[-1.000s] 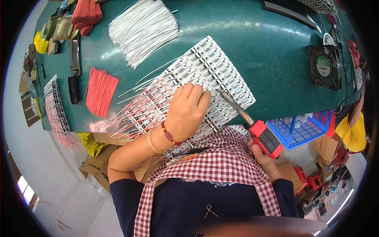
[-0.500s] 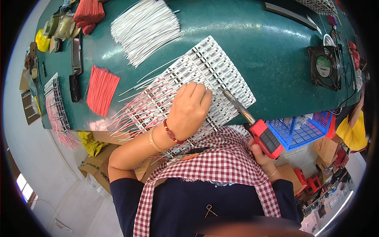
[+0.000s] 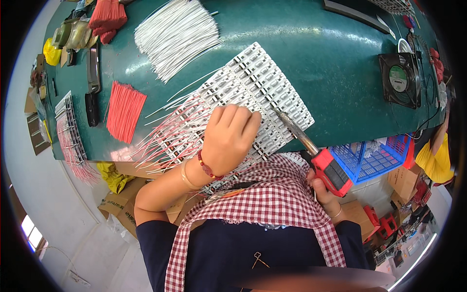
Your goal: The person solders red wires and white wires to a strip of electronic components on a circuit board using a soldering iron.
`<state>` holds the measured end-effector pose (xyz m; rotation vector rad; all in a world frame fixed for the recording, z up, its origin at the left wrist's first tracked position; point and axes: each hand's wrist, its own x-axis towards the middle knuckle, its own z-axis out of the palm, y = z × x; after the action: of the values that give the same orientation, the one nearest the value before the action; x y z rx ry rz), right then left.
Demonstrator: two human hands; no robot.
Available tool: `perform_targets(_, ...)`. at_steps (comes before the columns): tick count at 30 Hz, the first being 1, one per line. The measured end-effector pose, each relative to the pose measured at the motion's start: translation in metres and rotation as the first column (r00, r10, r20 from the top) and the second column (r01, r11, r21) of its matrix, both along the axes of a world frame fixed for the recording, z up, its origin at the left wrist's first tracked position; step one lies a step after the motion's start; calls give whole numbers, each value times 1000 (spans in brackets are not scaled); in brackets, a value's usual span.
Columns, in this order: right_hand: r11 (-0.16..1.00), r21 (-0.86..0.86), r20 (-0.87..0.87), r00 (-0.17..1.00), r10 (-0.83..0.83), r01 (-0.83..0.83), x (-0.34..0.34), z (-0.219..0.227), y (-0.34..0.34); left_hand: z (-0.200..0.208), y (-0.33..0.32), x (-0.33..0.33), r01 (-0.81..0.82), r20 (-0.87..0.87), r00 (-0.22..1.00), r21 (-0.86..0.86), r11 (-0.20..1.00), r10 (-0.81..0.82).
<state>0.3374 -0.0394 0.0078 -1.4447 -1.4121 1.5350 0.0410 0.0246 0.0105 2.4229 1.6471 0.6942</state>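
Note:
A panel of small white circuit boards (image 3: 292, 97) lies tilted at the table's near edge. Red and white wires (image 3: 168, 129) stick out from its left part. Above the panel's middle is my left hand (image 3: 228, 134), fingers curled and closed; its fingertips are hidden, so what they pinch cannot be made out. My right hand (image 3: 321, 191) grips the red and black handle of a soldering iron (image 3: 332, 171). The iron's metal tip touches or hovers just over the boards, to the right of my left hand.
Beyond the panel lie a pile of white wires (image 3: 177, 36) and a bundle of red wires (image 3: 125, 112). A wired board strip (image 3: 70, 126) sits at the left edge. At right are a black fan (image 3: 400, 80) and a blue crate (image 3: 367, 160) below table height.
My left hand has shifted very slightly, and the soldering iron's handle has moved a little to the right. Otherwise the scene stays as it was.

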Motion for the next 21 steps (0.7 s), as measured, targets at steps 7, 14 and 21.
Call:
perform_targets(7, 997, 61, 12, 998, 54, -54, 6, -8, -2, -4, -5, 5, 52, 25, 998, -61, 997, -51)
perform_targets(14, 995, 86, 30, 998, 55, -58, 5, -10, -3, -4, -6, 7, 53, 18, 999, -72, 996, -52)
perform_targets(21, 998, 64, 15, 1000, 26, -27, 5, -7, -2, -2, -6, 5, 47, 23, 999, -77, 996, -45)
